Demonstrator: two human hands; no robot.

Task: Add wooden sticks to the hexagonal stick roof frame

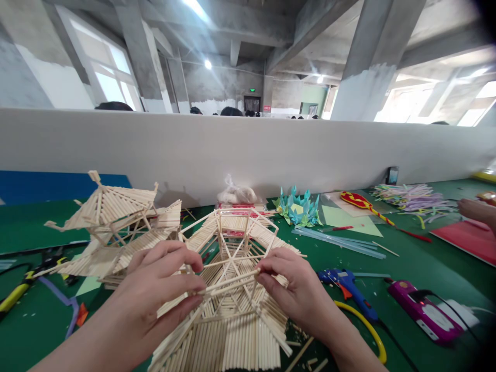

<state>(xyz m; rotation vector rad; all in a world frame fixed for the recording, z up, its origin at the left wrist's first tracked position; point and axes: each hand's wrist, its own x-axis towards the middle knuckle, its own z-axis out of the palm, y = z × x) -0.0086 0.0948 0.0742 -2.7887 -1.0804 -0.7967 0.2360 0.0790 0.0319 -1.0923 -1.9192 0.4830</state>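
A model pavilion frame built of thin wooden sticks [251,336] stands on the table before me, with roof panels of sticks laid side by side and crossing spokes in its middle. Between my hands a loose-looking wooden stick [232,281] spans the near side of the frame. My right hand [289,287] pinches its right end between thumb and forefinger. At its left end, my left hand [166,289] has its thumb and fingers closed around the tip. Whether the stick is fixed to the frame cannot be told.
Another stick pavilion [116,206] stands at left, near pliers [19,292]. On the right lie a blue glue gun [349,289], clear glue sticks [339,242], a purple power strip [424,310] and a yellow cable [374,330]. A teal paper ornament [298,206] sits behind. Another person's hand [478,211] shows at far right.
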